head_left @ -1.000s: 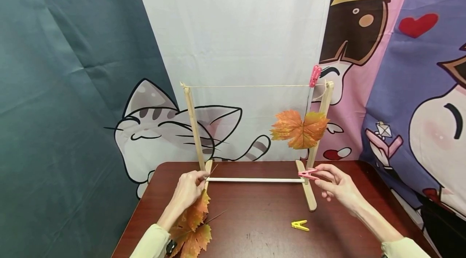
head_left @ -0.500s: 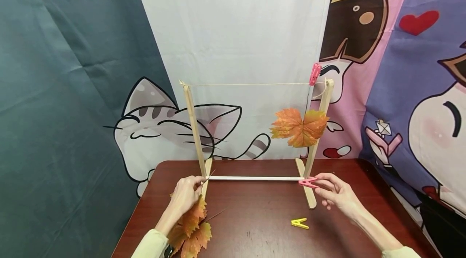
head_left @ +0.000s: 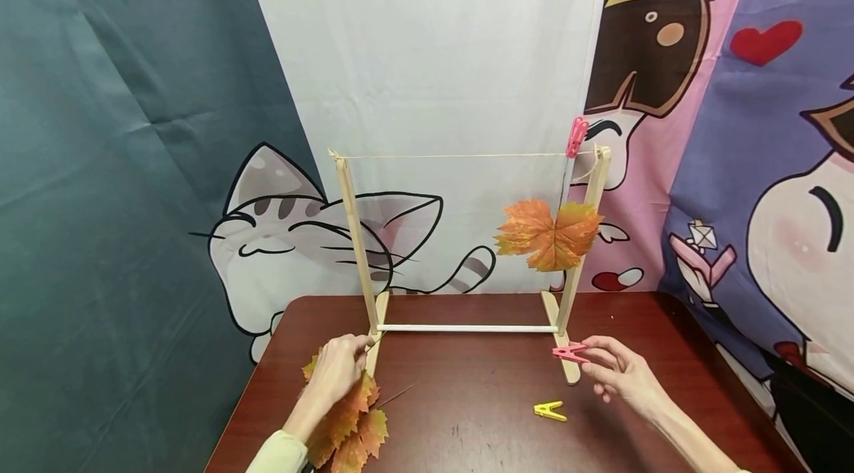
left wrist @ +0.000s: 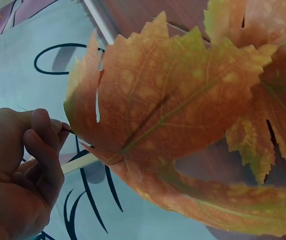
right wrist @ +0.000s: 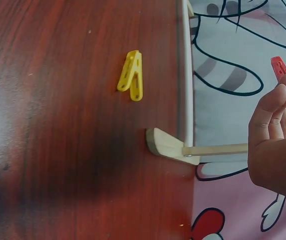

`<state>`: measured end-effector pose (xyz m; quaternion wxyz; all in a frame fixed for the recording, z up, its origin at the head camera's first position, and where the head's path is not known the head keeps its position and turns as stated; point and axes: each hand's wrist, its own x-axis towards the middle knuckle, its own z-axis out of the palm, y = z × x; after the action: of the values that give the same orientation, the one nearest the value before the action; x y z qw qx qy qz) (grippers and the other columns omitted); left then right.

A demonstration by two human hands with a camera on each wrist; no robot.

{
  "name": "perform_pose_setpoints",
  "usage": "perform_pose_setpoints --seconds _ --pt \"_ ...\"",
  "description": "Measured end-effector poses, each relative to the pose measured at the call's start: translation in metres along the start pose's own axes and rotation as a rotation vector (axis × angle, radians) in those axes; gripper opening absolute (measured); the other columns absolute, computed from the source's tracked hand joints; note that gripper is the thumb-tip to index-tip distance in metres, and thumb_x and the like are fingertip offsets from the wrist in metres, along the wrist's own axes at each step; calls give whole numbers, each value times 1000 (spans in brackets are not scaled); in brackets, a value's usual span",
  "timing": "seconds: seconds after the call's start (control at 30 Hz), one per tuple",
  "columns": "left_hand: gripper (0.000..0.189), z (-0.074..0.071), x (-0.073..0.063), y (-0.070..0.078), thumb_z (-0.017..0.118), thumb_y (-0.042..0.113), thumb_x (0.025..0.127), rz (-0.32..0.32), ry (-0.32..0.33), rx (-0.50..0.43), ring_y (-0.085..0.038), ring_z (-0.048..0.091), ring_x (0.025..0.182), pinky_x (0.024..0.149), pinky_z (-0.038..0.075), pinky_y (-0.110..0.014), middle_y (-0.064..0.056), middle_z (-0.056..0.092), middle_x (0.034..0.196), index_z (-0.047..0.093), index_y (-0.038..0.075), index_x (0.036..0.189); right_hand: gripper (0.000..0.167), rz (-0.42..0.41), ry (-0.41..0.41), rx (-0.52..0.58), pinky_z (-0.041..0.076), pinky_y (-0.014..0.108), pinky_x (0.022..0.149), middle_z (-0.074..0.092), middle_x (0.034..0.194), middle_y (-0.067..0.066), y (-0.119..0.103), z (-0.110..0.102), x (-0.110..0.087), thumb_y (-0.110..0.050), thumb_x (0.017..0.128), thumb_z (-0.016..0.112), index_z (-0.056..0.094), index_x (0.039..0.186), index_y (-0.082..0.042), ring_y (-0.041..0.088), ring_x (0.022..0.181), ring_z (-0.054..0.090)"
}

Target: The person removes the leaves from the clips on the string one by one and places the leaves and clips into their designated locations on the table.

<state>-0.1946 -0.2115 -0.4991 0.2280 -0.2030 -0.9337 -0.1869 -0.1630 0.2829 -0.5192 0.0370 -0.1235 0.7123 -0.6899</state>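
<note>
My left hand (head_left: 339, 368) pinches the stem of an orange artificial maple leaf (left wrist: 183, 100), which hangs below the fingers near the rack's left foot. My right hand (head_left: 620, 376) pinches a pink clothespin (head_left: 569, 353) between thumb and fingers, in front of the rack's right foot. On the string (head_left: 454, 156) of the wooden rack (head_left: 356, 236), another pink clothespin (head_left: 577, 136) holds up a second orange leaf (head_left: 550, 236) at the right end. A yellow clothespin (head_left: 550, 411) lies on the table between the hands.
More orange leaves (head_left: 360, 443) lie on the brown table (head_left: 467, 399) at the left front, partly under my left arm. A white rod (head_left: 467, 328) joins the rack's feet. Behind the table hangs a printed cloth (head_left: 454, 50).
Both hands have come down and slightly toward me, the left with the leaf and the right with the pink clothespin. The hanging leaf and yellow clothespin stay put.
</note>
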Motion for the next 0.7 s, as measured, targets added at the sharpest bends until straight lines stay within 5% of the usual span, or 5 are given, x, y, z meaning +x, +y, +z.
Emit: perform_pose_setpoints --seconds 0.3,0.7 --pt "26 7 -7 -4 73 -11 73 -23 -44 18 -17 58 62 53 48 -32 0 62 73 75 9 90 39 38 29 12 51 26 46 71 108 2 10 0 -5 2 95 63 45 129 8 14 58 60" --pt "33 11 -15 -8 72 -11 71 -66 -108 12 -14 48 57 48 40 -27 3 52 66 77 14 93 33 31 42 78 49 23 48 71 111 2 25 0 -13 6 94 62 51 125 2 16 59 60"
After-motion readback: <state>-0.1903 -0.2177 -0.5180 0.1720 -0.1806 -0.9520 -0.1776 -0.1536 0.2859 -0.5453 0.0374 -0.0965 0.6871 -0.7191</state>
